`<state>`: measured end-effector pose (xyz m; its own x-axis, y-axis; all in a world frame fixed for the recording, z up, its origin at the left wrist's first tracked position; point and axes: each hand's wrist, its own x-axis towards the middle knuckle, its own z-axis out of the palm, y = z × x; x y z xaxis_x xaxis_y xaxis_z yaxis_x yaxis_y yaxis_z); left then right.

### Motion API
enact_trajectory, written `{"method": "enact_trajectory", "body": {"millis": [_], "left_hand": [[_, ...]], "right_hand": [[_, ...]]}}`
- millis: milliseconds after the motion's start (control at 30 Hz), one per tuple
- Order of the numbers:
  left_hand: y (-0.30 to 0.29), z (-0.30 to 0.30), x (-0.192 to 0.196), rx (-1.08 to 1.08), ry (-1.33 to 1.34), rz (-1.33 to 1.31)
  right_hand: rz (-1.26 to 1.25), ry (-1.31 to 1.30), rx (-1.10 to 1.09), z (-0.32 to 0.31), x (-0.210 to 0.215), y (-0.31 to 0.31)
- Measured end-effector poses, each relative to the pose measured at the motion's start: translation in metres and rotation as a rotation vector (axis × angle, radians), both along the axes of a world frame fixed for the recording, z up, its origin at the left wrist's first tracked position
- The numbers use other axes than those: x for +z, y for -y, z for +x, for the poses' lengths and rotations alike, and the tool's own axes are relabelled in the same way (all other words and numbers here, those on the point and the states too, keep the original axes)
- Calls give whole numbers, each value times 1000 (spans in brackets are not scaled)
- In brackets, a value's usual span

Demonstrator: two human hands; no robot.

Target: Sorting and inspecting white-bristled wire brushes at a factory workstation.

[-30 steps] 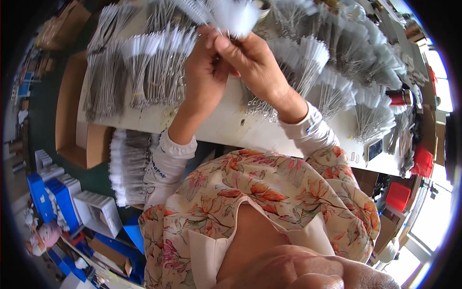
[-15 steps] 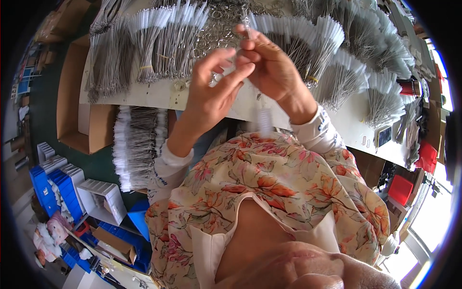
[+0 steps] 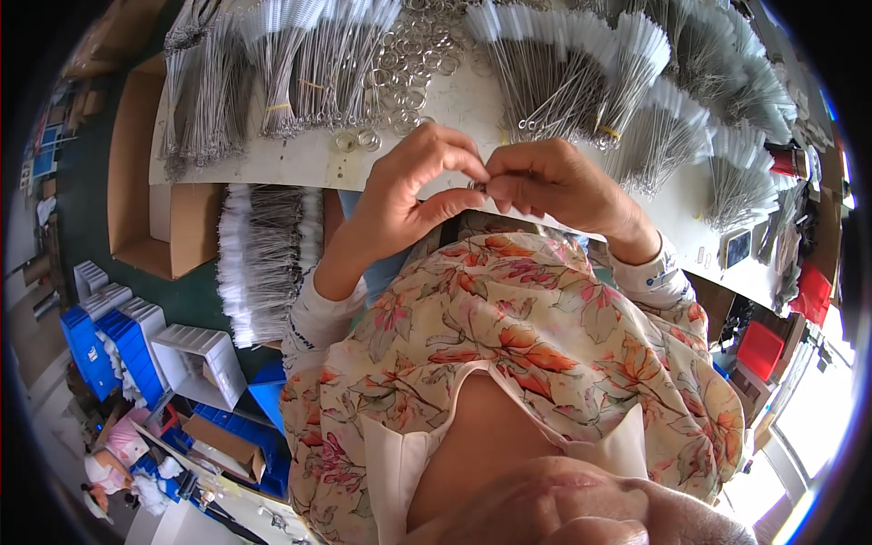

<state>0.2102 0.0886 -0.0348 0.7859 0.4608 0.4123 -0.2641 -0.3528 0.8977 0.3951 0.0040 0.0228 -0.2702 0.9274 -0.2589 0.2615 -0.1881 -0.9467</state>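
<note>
Above the table's front edge my two hands meet, fingertips to fingertips. My left hand pinches at a small shiny metal piece between thumb and forefinger; its exact shape is too small to tell. From the other side my right hand is closed with bent fingers on the same spot, and whatever lies inside its fingers is hidden. Just beyond my hands, loose metal split rings lie heaped on the white table. Bundles of wire-handled brushes with white bristles flank the rings on the left, and more brushes on the right.
Below the table's left edge is a stack of brushes, beside an open cardboard box. Blue and grey plastic bins stand at lower left. A phone lies on the table's right end, near red plastic containers.
Both hands have come down toward me from over the ring heap, and my right hand has turned inward. The blurred white bristles that hung below my hands no longer show.
</note>
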Motion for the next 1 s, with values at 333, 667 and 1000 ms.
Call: {"method": "enact_trajectory", "body": {"millis": [333,667,1000], "left_hand": [[-4,31,-6,198,-96,510],[-139,64,-84,358,-412,880],[-74,71,-21,542,-79,347]], "right_hand": [[-22,163,-152,27,-19,34],[243,736,-199,31,-73,45],[250,66,-520,39,-29,17]]}}
